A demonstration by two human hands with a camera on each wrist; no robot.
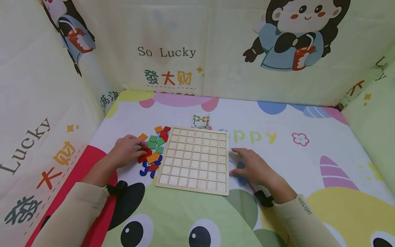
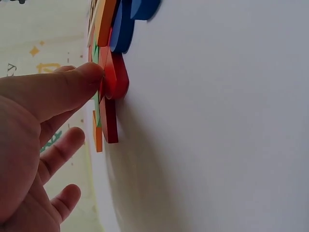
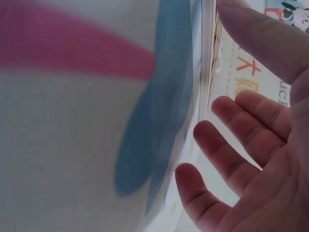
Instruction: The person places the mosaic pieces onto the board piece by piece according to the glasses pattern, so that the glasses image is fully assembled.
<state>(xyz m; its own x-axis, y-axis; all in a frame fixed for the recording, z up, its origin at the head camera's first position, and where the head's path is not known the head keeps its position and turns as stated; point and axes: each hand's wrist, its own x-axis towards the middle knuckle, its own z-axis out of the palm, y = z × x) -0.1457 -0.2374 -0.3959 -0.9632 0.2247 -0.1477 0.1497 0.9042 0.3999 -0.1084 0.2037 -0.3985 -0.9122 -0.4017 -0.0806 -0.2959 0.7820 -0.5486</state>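
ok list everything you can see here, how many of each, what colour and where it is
board: 1, pale wood, mid-table
card: 1, multicoloured, behind board
green pieces: 4 visible, green, left of board
orange pieces: 3 visible, orange, same pile
red pieces: several, red, same pile
blue pieces: several, blue, pile's near end
tablecloth: 1, multicoloured, under everything
cloth walls: 3 sides, cream with prints, around table
sleeves: 2, beige, on forearms
wrist cameras: 2, black, on wrists
left grip: 1, bare, at red pieces
right grip: 1, bare, right of board
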